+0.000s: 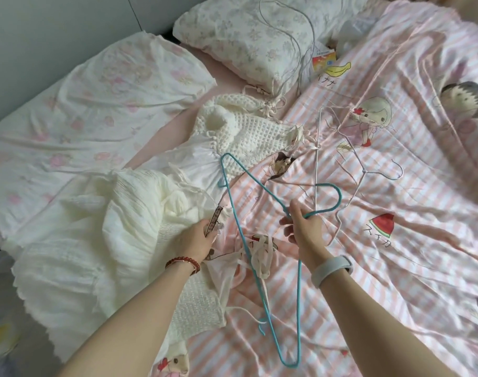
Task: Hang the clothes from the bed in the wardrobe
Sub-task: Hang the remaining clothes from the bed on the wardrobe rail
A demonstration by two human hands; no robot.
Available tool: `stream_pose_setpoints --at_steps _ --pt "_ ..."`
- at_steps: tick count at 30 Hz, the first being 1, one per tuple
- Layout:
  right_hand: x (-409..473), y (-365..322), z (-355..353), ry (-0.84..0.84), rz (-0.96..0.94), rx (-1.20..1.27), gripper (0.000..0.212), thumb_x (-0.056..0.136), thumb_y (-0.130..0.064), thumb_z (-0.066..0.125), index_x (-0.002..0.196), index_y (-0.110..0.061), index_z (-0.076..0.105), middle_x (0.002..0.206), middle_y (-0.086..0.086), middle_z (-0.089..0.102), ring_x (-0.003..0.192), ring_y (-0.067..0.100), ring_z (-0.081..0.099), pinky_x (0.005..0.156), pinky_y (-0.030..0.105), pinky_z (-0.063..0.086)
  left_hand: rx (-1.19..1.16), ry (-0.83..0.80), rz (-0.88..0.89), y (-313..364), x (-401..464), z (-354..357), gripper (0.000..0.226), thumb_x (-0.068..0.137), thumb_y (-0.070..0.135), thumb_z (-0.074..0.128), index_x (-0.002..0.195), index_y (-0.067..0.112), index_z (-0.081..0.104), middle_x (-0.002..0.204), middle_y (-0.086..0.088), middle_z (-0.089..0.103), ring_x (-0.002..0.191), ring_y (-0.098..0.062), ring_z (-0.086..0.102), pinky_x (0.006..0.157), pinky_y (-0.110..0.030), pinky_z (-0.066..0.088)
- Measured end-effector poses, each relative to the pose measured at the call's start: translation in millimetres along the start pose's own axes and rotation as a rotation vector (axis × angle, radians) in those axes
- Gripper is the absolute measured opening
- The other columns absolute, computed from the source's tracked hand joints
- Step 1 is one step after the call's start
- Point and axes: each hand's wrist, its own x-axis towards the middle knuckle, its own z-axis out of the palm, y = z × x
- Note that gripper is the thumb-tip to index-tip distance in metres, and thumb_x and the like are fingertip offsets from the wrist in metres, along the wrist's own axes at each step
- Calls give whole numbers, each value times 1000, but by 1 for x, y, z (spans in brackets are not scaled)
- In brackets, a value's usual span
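Both hands are down over the bed: the right hand (300, 227) pinches the neck of a teal hanger (259, 240) just under its hook, fingers curled round the wire, and the left hand (197, 240) rests on a cream dress (110, 227), fingers closed on a small patterned strap or tag at its edge. What exactly that strip is cannot be told.

The dress lies crumpled on the left half of the bed (395, 254), directly under and beyond the left hand. A crocheted white top (246, 126) sits farther up, near the pillow (259, 36), and a pale wire hanger (341, 164) lies on the striped cover just past the right hand.

The cloth looks light, soft and limp, likely to sag and slide off thin wire, so the shoulders or straps seem the place to take hold. The hanger appears stiff but springy and easy to snag in loose ties.
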Motion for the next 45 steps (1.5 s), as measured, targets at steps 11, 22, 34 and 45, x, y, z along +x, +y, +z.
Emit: stream_pose_setpoints --at_steps 11,22,34,45 --pt "-35 22 -35 -42 61 181 34 95 -28 48 75 -2 59 36 -10 24 32 0 20 32 13 16 -279 313 63 1 12 -48 9 91 7 46 85 8 53 82 -10 58 81 -31 56 67 -33 38" --pt "-50 12 -31 -122 -10 134 34 94 -27 48 77 0 60 40 -11 23 34 2 18 33 13 15 -149 290 243 6 22 -90 56 87 16 54 138 32 38 156 4 2 137 -19 11 105 -27 16" --pt "-57 5 -13 -307 -14 117 32 92 -28 48 74 -2 50 41 -12 22 34 2 16 33 13 15 -36 320 290 4 9 -132 15 87 12 52 103 12 53 89 0 59 79 -22 52 76 -34 42" --pt "-102 -53 41 -277 -252 116 42 96 -31 41 70 -4 60 35 -9 27 33 0 21 33 12 18 -362 569 309 -20 -68 -154 26 78 -1 66 103 4 59 99 -4 57 88 -16 52 69 -11 36"
